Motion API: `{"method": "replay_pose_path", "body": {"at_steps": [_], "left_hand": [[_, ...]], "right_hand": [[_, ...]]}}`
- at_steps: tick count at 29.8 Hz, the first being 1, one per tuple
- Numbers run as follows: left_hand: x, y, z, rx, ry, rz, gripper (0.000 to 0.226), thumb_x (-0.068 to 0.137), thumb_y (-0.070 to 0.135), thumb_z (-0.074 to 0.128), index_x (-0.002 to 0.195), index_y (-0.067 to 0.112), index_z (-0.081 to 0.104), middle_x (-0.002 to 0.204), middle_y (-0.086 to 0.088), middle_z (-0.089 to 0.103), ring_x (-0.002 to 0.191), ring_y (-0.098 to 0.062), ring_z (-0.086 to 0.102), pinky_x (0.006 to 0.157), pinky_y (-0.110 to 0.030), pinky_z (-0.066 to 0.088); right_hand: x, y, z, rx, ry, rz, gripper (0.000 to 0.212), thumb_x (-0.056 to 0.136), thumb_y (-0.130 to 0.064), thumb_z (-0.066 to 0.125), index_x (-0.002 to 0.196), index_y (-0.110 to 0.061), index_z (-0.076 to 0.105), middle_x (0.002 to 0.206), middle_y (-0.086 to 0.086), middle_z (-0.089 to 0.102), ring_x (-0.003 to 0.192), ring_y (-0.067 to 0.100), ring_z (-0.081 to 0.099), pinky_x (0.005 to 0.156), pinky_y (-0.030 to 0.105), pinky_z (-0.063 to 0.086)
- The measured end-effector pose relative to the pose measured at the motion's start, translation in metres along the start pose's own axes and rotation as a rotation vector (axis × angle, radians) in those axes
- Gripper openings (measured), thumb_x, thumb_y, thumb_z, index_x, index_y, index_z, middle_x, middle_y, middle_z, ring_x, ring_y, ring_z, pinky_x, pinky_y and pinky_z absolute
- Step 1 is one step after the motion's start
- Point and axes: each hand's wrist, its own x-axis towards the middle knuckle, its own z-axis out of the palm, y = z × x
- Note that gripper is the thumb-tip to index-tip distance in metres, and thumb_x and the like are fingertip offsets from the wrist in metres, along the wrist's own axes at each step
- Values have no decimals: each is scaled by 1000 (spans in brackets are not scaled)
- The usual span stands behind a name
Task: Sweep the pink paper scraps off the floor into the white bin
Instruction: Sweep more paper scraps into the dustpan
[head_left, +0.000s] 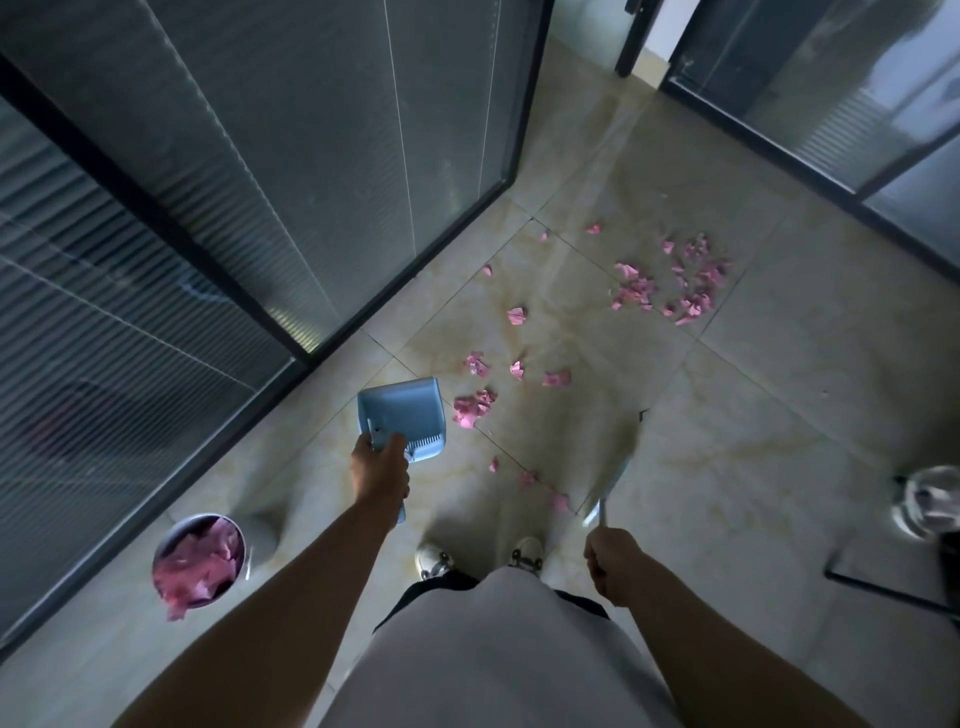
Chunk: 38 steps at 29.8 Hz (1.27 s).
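Observation:
Pink paper scraps (670, 283) lie scattered on the beige tiled floor, with a dense pile at the far right, a clump (472, 408) beside the dustpan, and a few pieces (558, 501) near my feet. My left hand (378, 465) grips the handle of a light blue dustpan (402, 410), whose pan looks empty. My right hand (608, 566) holds a broom handle; the broom (615, 467) is blurred and reaches forward over the floor. The white bin (200, 561) stands at the lower left, filled with pink paper, one scrap hanging over its rim.
Ribbed glass partitions with black frames (410, 270) wall in the left side and the far right. A black chair base (883, 592) and a shiny round object (930, 499) stand at the right edge. My white shoes (436, 561) are below the scraps.

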Motion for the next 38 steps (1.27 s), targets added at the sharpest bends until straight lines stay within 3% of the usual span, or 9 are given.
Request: {"method": "replay_pose_path", "body": {"at_steps": [6, 12, 15, 25, 30, 34, 38], "left_hand": [[12, 0, -20, 1, -4, -32, 11, 82, 13, 52, 93, 11, 51, 58, -6, 41, 41, -14, 31, 38, -21, 30], [15, 0, -41, -42, 33, -35, 13, 83, 11, 51, 96, 8, 52, 60, -6, 42, 42, -14, 32, 37, -21, 29], [15, 0, -54, -63, 71, -32, 19, 83, 12, 51, 101, 6, 55, 62, -7, 44, 43, -13, 34, 36, -22, 31], [12, -3, -64, -133, 189, -52, 37, 84, 10, 51, 120, 3, 52, 61, -7, 42, 42, -14, 34, 35, -19, 29], [10, 2, -48, -150, 259, -50, 36, 84, 10, 52, 119, 1, 53, 63, -9, 47, 42, -16, 37, 34, -19, 30], [12, 10, -29, -192, 289, -67, 28, 83, 12, 52, 110, 4, 55, 64, -9, 47, 42, -18, 36, 39, -21, 31], [16, 21, -5, -229, 364, -76, 18, 85, 13, 52, 101, 8, 56, 64, -9, 49, 43, -18, 37, 42, -23, 31]], "right_hand": [[-7, -9, 53, 137, -57, 5, 35, 90, -4, 37, 57, -12, 38, 46, 3, 26, 29, 11, 21, 39, 13, 16], [-40, -44, 104, 54, -186, -31, 36, 85, -3, 35, 51, -15, 36, 32, -2, 26, 24, 9, 21, 35, 9, 16], [-49, -52, 120, 40, -191, -79, 28, 78, 0, 36, 54, -13, 41, 38, 2, 31, 27, 11, 23, 37, 10, 20], [-61, -74, 110, 103, -132, -175, 20, 75, 4, 38, 60, -8, 44, 45, 4, 32, 25, 11, 23, 35, 12, 22], [-53, -107, 86, 56, -81, -262, 21, 79, 1, 37, 61, -9, 40, 51, 6, 32, 30, 14, 25, 34, 10, 23], [-25, -146, 61, -20, -22, -347, 11, 84, -5, 40, 82, -6, 50, 55, 7, 38, 37, 17, 31, 30, 11, 24], [24, -200, 37, -73, -34, -412, 28, 86, -4, 46, 111, -14, 53, 61, 8, 45, 22, 10, 33, 31, 10, 23]]}}
